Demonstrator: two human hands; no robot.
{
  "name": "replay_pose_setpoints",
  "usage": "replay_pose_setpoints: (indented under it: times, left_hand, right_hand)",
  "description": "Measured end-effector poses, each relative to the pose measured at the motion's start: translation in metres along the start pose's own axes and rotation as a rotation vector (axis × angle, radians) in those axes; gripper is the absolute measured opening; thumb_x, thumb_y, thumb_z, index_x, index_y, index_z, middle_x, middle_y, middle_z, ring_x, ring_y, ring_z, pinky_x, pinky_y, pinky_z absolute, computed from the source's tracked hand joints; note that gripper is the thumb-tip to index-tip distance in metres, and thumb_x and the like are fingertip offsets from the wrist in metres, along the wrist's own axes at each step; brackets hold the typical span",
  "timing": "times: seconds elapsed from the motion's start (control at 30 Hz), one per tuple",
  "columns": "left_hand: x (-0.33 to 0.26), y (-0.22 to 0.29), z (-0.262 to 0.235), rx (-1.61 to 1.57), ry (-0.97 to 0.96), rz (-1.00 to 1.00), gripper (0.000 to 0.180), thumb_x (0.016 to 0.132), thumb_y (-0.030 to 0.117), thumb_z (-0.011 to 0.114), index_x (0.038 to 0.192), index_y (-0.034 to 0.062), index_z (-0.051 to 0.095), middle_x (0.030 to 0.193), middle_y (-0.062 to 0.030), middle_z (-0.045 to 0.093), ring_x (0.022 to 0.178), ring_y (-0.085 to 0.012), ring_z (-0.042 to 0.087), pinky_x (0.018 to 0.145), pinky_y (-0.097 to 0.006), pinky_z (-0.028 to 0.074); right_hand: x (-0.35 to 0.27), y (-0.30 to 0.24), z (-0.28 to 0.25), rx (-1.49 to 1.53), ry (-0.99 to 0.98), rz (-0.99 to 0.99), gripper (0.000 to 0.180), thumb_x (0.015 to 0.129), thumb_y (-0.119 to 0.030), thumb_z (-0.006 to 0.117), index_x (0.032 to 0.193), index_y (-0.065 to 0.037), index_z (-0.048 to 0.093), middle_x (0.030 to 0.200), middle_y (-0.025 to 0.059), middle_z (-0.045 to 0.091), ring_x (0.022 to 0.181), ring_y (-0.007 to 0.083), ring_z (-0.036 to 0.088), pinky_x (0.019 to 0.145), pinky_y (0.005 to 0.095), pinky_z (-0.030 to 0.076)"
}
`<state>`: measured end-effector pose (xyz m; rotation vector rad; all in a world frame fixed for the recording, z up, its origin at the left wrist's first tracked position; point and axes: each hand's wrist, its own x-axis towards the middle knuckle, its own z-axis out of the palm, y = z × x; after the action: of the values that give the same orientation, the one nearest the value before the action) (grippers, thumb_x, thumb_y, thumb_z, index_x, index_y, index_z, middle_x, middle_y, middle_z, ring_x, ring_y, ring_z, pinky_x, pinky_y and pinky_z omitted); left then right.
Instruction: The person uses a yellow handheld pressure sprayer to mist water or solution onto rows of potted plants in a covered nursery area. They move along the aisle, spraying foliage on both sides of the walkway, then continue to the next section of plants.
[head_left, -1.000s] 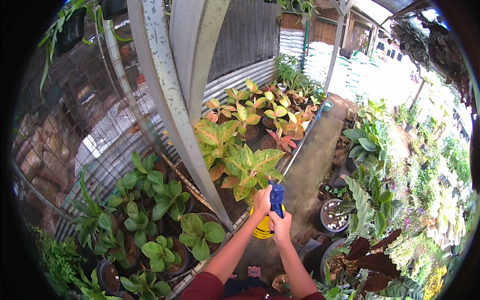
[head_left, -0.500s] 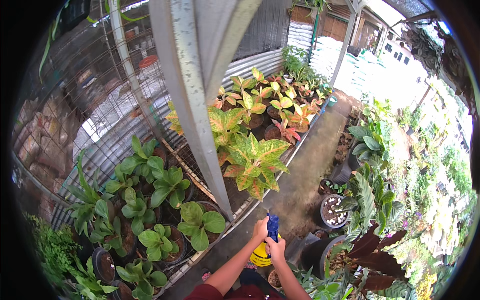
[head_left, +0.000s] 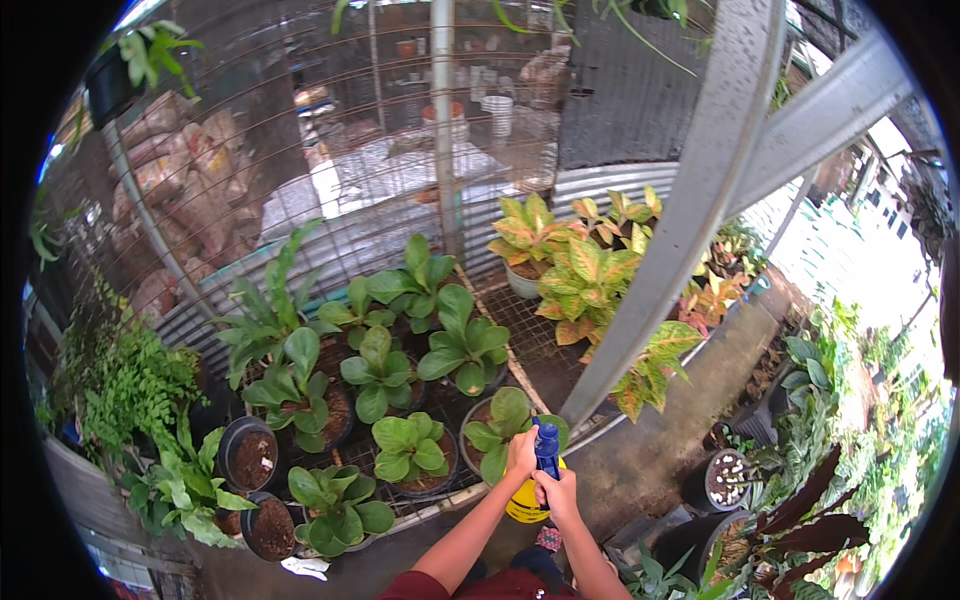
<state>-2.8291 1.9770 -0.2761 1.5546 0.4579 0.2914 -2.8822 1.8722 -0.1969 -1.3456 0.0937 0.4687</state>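
In front of my body I hold a pump sprayer with a blue top [head_left: 546, 455] and a yellow tank [head_left: 524, 505]. My left hand [head_left: 521, 453] is closed at the left side of the blue top. Just below and to the right, my right hand [head_left: 556, 492] is wrapped round the lower part of the blue piece. The nozzle end points away from me, toward the mesh bench. Nearest to it stands a potted plant with broad green leaves [head_left: 492, 434], partly hidden behind my left hand. Whether any spray comes out, I cannot tell.
Several green potted plants [head_left: 376, 372] fill the wire-mesh bench [head_left: 548, 345]. Yellow-and-red leaved plants [head_left: 590, 275] stand beyond. A slanting metal post [head_left: 690, 220] rises close in front. On the right, a black pot with white stones [head_left: 725, 480] edges the concrete path [head_left: 690, 405].
My view has swung left, bringing more of the green plants and the mesh wall into sight. Both hands keep hold of the sprayer, which now points toward the green plants.
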Motion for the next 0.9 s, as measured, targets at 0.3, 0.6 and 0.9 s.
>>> replay_pose_setpoints:
  times: [0.3,0.6,0.9]
  left_hand:
    - [-0.004,0.089,-0.203,0.017,0.319,0.292,0.049,0.088,0.038,0.045,0.065,-0.0031,0.055,0.058,-0.0202,0.054,0.054,-0.0337,0.051,0.056,-0.043,0.035]
    - [0.029,0.176,-0.295,-0.328,0.216,0.445,0.043,0.091,0.03,0.041,0.068,-0.0011,0.059,0.056,-0.0094,0.055,0.051,-0.0185,0.05,0.054,-0.034,0.037]
    - [0.086,0.159,-0.31,0.003,0.24,0.277,0.049,0.091,0.036,0.034,0.08,-0.0007,0.065,0.072,-0.0102,0.067,0.061,-0.0158,0.062,0.065,-0.028,0.048]
  right_hand:
    - [-0.025,-0.005,0.18,-0.019,-0.322,-0.083,0.018,0.081,-0.011,0.061,0.067,-0.003,0.054,0.051,0.0034,0.052,0.038,0.0084,0.044,0.037,0.022,0.033]
    - [-0.036,-0.083,0.271,0.093,-0.76,-0.169,0.022,0.082,-0.019,0.06,0.081,0.002,0.057,0.059,0.0097,0.057,0.045,0.0147,0.051,0.046,0.0258,0.041]
    - [0.039,-0.072,0.292,0.086,-0.78,0.119,0.037,0.088,-0.035,0.052,0.065,-0.006,0.048,0.049,0.0019,0.043,0.04,0.0108,0.038,0.042,0.0246,0.033]
